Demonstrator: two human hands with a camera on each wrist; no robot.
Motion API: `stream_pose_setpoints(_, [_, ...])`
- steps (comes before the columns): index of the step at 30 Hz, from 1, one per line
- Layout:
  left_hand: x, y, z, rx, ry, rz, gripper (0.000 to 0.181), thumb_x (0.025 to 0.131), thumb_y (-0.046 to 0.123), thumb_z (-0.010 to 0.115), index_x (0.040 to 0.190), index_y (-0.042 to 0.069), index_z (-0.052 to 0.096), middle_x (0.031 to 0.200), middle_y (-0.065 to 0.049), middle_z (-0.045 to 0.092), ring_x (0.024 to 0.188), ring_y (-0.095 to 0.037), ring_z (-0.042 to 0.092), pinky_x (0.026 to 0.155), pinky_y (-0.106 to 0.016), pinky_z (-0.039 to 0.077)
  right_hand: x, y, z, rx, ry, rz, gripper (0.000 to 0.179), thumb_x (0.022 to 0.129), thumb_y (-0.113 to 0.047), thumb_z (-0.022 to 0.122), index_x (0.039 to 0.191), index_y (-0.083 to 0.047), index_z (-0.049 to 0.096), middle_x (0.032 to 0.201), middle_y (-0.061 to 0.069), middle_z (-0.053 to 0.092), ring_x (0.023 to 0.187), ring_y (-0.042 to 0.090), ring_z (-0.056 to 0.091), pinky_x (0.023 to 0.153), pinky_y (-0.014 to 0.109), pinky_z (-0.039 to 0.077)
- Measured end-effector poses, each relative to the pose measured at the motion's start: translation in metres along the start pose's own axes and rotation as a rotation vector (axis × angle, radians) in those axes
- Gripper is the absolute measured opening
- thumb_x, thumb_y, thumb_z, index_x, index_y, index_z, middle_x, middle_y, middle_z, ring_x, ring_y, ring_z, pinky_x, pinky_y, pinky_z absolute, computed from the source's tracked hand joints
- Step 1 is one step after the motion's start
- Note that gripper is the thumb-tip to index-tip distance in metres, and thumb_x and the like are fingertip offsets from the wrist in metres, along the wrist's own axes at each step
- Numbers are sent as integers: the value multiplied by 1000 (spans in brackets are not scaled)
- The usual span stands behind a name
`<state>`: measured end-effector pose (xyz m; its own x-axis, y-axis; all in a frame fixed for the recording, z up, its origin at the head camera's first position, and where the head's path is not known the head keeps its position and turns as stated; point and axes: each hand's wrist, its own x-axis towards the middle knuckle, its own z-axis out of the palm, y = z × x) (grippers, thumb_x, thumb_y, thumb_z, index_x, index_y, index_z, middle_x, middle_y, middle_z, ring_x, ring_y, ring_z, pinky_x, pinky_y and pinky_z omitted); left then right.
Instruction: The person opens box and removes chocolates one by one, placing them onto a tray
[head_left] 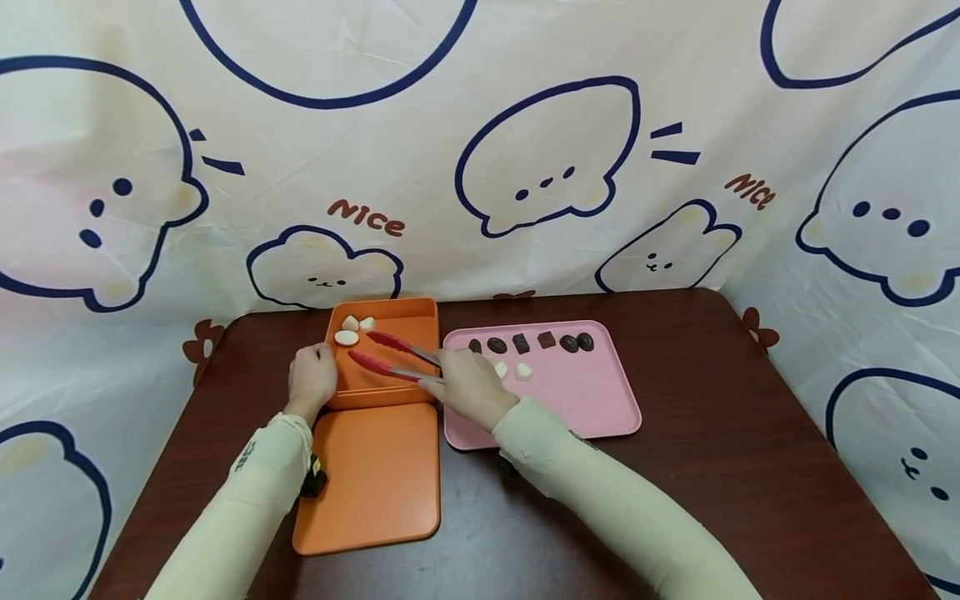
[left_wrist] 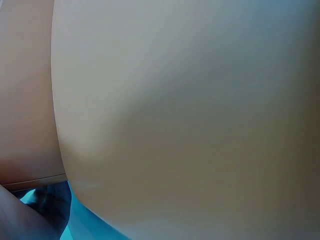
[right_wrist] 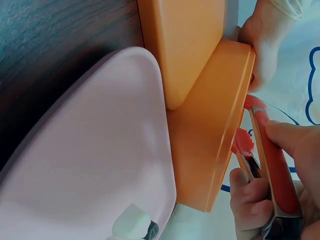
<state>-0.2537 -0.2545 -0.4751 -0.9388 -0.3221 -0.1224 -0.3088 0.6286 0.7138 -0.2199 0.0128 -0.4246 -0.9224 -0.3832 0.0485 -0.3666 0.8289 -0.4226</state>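
Observation:
My left hand [head_left: 312, 379] grips the left wall of an orange box [head_left: 382, 398], its fingertips partly hidden. Inside the box, toward the back left, lie three white chocolate-like pieces [head_left: 347, 337]. My right hand [head_left: 472, 385] holds metal tongs with red tips [head_left: 369, 363] over the box. The tips are spread apart with nothing visible between them. In the right wrist view, the thumb and curled fingers hold the red-covered tongs handle [right_wrist: 275, 165]. A pink tray [head_left: 581, 400] carries a row of several dark brown pieces [head_left: 547, 340] and two white pieces [head_left: 523, 372], one partly behind my right hand.
In front of the box lies a flat orange lid [head_left: 367, 475] on the dark brown table [head_left: 675, 467]. The pink tray stands just right of the box. A pale cloth [head_left: 420, 167] with blue cartoon outlines hangs behind the table and at its sides.

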Motion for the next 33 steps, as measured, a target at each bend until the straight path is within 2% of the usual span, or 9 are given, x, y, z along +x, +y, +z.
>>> stream_pose_setpoints(7, [3, -3, 3, 5, -2, -13, 44, 108, 32, 20, 75, 10, 39, 73, -7, 30, 68, -28, 39, 65, -36, 32, 5, -6, 6, -48, 9, 19, 33, 93, -44, 71, 90, -11, 65, 71, -1, 58, 59, 13, 54, 50, 25, 41])
stream_pose_setpoints(14, [2, -3, 4, -3, 13, -8, 44, 108, 32, 23, 74, 10, 39, 73, -7, 31, 69, -28, 40, 65, -37, 32, 12, -10, 11, -46, 9, 39, 33, 94, -44, 70, 88, -13, 62, 70, -1, 56, 59, 14, 53, 48, 25, 39])
stream_pose_setpoints(20, [2, -2, 2, 17, 13, 10, 44, 108, 32, 21, 74, 11, 39, 75, -8, 32, 73, -29, 42, 67, -37, 32, 18, -12, 13, -101, 14, 40, 33, 96, -44, 67, 83, -14, 61, 67, -1, 54, 57, 14, 52, 48, 25, 39])
stream_pose_setpoints(28, [2, 0, 0, 19, 8, 4, 44, 108, 32, 21, 75, 11, 39, 77, -9, 34, 75, -29, 43, 67, -36, 33, 25, -20, 14, -158, 9, 11, 35, 96, -47, 67, 88, -13, 64, 71, -1, 60, 59, 14, 55, 51, 26, 41])
stream_pose_setpoints(33, [1, 0, 1, 19, 10, -2, 44, 108, 33, 21, 76, 10, 41, 78, -10, 36, 78, -29, 45, 69, -36, 33, 29, -25, 19, -244, 12, -16, 32, 96, -46, 66, 92, -14, 65, 77, -1, 67, 63, 14, 62, 55, 30, 49])
